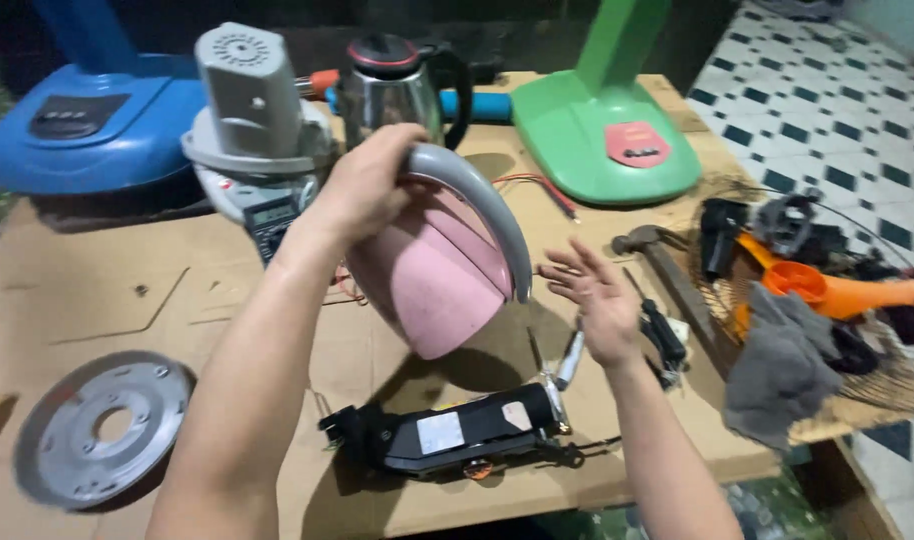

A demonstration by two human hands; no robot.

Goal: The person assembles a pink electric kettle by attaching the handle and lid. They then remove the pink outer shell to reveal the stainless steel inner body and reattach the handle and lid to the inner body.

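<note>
Left hand (362, 185) has its fingers curled tight round the top of the grey handle (477, 205) of a pink kettle body (437, 275), which hangs tipped over in the air above the cardboard-covered table (107, 290), base end pointing down toward the person. Right hand (597, 295) is empty, palm up, fingers spread loose, hovering just right of the kettle and not touching it.

My guess on handling: plastic shell, looks empty, so fairly light and stiff, probably a bit slick on the smooth pink sides. The handle is the obvious place to grab, and that arched bar gives a full wrap. A thin plastic body could crack if it got knocked on the table edge, so I'd support the bottom with the free hand.

Right under the kettle lies a black device (457, 435) with a white label, plus a screwdriver (569, 360) near the right wrist. Further out there's a hammer (657, 250), a grey rag (782, 370), a round metal plate (102, 425) at the left, a steel kettle (397, 90) at the back, and blue (87, 120) and green (602, 135) fan bases.
</note>
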